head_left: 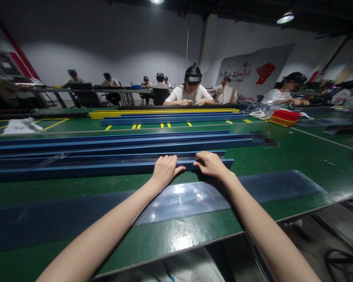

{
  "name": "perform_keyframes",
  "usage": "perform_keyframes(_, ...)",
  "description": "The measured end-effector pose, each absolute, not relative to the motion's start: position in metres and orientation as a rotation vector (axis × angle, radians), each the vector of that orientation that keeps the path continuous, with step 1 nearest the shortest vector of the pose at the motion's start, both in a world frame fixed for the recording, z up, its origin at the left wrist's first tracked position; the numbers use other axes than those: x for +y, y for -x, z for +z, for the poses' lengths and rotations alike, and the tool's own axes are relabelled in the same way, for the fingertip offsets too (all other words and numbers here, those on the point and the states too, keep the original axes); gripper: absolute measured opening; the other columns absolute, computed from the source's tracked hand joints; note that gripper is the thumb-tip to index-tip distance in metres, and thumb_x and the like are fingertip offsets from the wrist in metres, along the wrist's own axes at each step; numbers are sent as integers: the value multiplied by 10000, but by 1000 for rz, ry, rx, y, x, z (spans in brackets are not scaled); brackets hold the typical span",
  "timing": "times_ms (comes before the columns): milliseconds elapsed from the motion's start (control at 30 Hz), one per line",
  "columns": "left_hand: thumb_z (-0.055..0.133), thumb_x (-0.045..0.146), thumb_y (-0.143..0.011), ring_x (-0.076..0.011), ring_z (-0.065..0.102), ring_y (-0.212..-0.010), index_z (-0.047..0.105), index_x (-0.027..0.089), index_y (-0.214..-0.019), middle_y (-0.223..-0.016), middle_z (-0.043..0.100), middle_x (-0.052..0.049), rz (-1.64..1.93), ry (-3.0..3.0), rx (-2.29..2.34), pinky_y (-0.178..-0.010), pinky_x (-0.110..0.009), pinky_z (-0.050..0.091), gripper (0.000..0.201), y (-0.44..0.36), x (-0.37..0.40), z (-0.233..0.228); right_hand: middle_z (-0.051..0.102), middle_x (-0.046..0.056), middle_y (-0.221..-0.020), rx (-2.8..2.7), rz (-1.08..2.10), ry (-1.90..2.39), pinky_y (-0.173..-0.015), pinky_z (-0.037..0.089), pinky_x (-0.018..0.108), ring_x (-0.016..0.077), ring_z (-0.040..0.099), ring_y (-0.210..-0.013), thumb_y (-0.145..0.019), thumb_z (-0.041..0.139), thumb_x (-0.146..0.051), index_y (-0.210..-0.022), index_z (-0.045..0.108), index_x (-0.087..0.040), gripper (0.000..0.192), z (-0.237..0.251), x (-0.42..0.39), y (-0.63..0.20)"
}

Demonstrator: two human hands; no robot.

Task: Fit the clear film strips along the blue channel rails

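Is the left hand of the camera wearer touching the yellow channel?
No, the left hand is on the nearest blue channel, while the yellow channel lies farther across the green table.

Near rail (106,169): blue. Far rail (135,114): yel. Plastic sheet (188,200): clear, blue-gry tint. Table (300,158): grn w/ yel. stripes (139,126) & thin wht line (329,141). Top tray (286,114): red; btm tray (282,122): yel. Board (244,66): lt. gry w/ red fist print (265,73).
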State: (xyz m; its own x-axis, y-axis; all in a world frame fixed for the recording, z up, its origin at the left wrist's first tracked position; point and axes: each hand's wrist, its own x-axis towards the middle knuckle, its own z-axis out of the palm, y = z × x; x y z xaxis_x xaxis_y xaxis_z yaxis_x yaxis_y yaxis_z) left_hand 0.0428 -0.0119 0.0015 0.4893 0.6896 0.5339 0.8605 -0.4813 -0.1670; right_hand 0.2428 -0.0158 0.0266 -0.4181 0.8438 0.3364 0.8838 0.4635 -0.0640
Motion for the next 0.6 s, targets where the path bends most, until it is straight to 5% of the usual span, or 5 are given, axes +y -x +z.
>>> perform_keyframes(600, 456, 518, -816, -207, 544, -750, 561, 155, -829, -758, 620, -68, -587, 2347, -1244, -630, -310, 302, 377, -42, -11, 0, 632, 58, -858, -2438, -166, 1555, -652, 328, 240, 167, 556, -796, -824, 436, -332, -842, 566, -185, 196, 31, -21, -239)
